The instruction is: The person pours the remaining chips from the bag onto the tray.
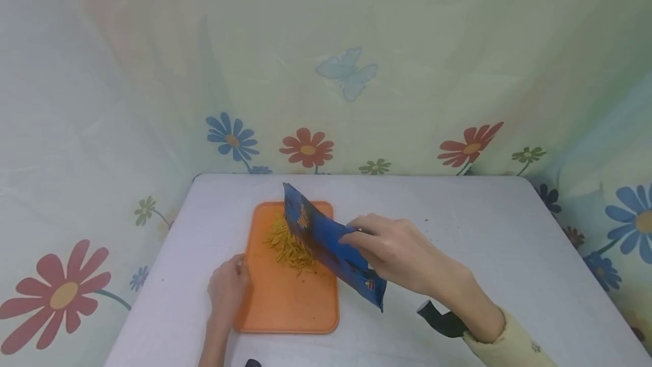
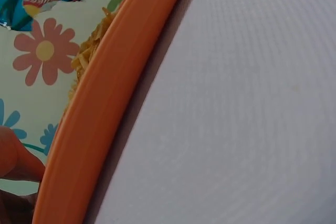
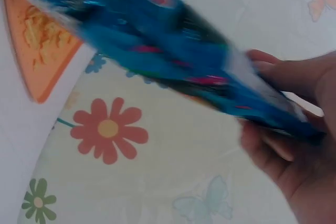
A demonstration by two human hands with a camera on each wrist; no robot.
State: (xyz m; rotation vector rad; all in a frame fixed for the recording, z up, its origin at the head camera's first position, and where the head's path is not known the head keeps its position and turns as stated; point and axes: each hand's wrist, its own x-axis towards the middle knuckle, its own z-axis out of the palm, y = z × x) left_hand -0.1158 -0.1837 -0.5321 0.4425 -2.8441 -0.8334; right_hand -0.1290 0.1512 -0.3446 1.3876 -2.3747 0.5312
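An orange tray [image 1: 280, 304] lies on the white table, a heap of thin yellow chip sticks [image 1: 289, 245] on its far half. My left hand [image 1: 227, 287] grips the tray's left edge; in the left wrist view a thumb [image 2: 18, 156] meets the raised rim. Over the tray's right side, my right hand [image 1: 392, 251] holds a blue chip bag [image 1: 326, 237] aslant, its far end over the heap. The right wrist view has the bag [image 3: 157, 51] pinched between thumb and fingers. Which end of the bag is open I cannot tell.
The white table [image 1: 458, 214] carries a few tiny crumbs to the right of the bag. A floral curtain [image 1: 407, 101] hangs behind and at both sides. A black strap piece [image 1: 440, 321] shows at my right wrist.
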